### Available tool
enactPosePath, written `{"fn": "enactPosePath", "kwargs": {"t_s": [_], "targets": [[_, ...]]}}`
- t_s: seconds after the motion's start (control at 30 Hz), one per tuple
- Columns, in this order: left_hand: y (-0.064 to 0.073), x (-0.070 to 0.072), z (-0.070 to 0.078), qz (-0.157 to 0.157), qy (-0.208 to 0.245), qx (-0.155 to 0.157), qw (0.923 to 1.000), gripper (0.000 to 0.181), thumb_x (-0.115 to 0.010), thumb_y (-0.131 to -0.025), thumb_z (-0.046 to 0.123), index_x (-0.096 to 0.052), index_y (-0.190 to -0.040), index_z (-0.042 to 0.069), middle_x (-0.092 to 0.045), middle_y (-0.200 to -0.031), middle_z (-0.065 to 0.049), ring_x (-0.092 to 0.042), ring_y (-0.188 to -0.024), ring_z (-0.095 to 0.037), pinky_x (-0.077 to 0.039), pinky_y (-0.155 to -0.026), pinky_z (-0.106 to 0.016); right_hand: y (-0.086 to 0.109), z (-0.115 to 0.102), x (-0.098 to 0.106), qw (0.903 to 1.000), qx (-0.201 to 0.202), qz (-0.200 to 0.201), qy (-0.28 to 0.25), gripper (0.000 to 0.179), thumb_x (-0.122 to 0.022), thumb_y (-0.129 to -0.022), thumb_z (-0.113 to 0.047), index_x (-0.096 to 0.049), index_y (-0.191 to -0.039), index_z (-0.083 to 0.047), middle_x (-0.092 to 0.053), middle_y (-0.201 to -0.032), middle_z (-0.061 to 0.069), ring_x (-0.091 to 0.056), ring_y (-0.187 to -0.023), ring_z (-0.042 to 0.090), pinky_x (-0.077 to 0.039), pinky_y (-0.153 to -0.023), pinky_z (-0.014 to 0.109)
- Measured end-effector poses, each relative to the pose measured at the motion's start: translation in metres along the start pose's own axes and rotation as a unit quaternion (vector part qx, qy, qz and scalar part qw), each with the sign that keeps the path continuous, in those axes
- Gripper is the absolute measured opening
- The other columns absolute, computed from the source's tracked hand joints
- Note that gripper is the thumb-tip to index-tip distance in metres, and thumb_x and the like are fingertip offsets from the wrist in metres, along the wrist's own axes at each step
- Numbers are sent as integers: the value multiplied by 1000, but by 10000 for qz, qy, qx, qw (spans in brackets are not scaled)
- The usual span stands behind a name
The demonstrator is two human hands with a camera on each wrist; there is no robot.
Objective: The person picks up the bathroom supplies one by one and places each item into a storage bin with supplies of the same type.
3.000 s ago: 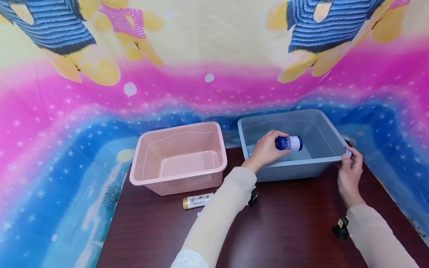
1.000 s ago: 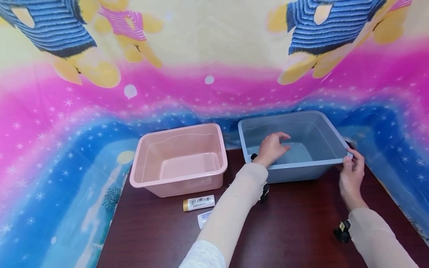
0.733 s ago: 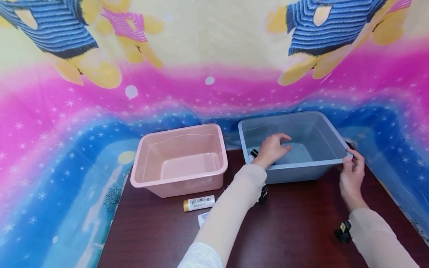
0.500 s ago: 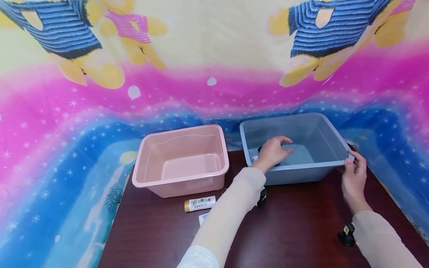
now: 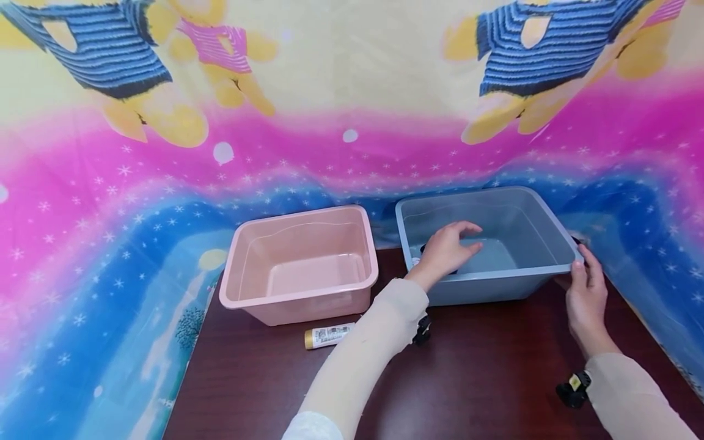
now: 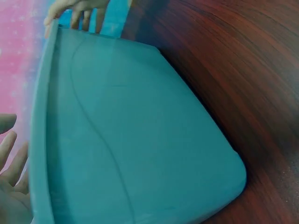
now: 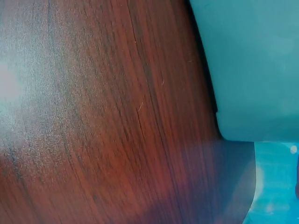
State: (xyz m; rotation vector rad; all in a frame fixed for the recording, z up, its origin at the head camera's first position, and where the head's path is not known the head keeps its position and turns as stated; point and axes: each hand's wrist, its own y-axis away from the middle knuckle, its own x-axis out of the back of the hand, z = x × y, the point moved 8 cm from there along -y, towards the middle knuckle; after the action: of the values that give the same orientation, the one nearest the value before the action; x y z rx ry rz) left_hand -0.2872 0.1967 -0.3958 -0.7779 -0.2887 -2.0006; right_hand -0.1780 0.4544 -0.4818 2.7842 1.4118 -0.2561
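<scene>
My left hand [image 5: 444, 250] hangs over the front left part of a grey-blue plastic bin [image 5: 495, 282], fingers loosely bent with a gap between thumb and forefinger. Nothing is held in it. Partly hidden behind this hand, a dark item with a white label [image 5: 416, 261] shows inside the bin. My right hand [image 5: 587, 299] grips the bin's front right corner, thumb at the near side and fingers around the rim. In the left wrist view the bin's outer wall [image 6: 140, 126] fills the middle, with the right hand [image 6: 84, 11] at its far rim.
A pink bin [image 5: 297, 302] stands to the left on the dark wooden table [image 5: 467, 366]. In front of it lies a white tube with a gold cap [image 5: 328, 335], partly covered by the left sleeve. A patterned cloth [image 5: 352, 73] hangs behind and at the sides.
Three seconds ago my left hand held a blue bottle with a white label over the grey-blue bin; the hand has since let it go. A second white item is now covered by the left arm.
</scene>
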Motion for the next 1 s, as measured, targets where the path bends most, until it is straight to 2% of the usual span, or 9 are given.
{"fn": "enactPosePath", "kwargs": {"t_s": [0.23, 0.4, 0.7, 0.87, 1.0], "targets": [[8, 13, 5, 71, -8, -165, 9998, 32, -67, -95, 34, -64, -127, 30, -60, -124, 18, -55, -118, -5, -46, -93, -21, 5, -6, 8, 9965, -293, 764, -140, 41, -56, -101, -18, -54, -142, -22, -56, -117, -6, -56, -97, 2, -49, -70, 8], [16, 23, 8, 72, 82, -284, 9995, 32, -66, -96, 34, -64, -127, 29, -60, -123, 18, -55, -116, -2, -45, -94, -22, 10, -12, 13, 9926, -303, 1039, -551, 38, -63, -97, -14, -61, -135, -16, -61, -110, -5, -59, -95, 5, -50, -67, 10], [39, 46, 14, 91, 154, -666, 9976, 34, -64, -97, 34, -63, -130, 25, -61, -125, 14, -55, -116, -3, -46, -94, -21, 23, -20, 15, 9860, 36, 1182, -1173, 40, -69, -92, -6, -62, -131, -8, -66, -104, 3, -63, -86, 9, -53, -64, 15], [54, 56, 11, 170, 119, -660, 9976, 33, -64, -97, 35, -64, -129, 26, -60, -126, 14, -54, -115, 0, -48, -90, -22, 31, -20, 19, 9819, -88, 1274, -1396, 39, -71, -91, -5, -63, -129, -7, -68, -105, 4, -66, -86, 10, -54, -64, 17], [65, 63, 8, 281, 79, -738, 9968, 33, -64, -97, 34, -64, -129, 25, -61, -125, 12, -54, -115, -3, -48, -91, -25, 37, -25, 18, 9818, 45, 1160, -1505, 38, -69, -91, -2, -63, -128, -6, -70, -106, 6, -68, -88, 13, -55, -65, 17]]}}
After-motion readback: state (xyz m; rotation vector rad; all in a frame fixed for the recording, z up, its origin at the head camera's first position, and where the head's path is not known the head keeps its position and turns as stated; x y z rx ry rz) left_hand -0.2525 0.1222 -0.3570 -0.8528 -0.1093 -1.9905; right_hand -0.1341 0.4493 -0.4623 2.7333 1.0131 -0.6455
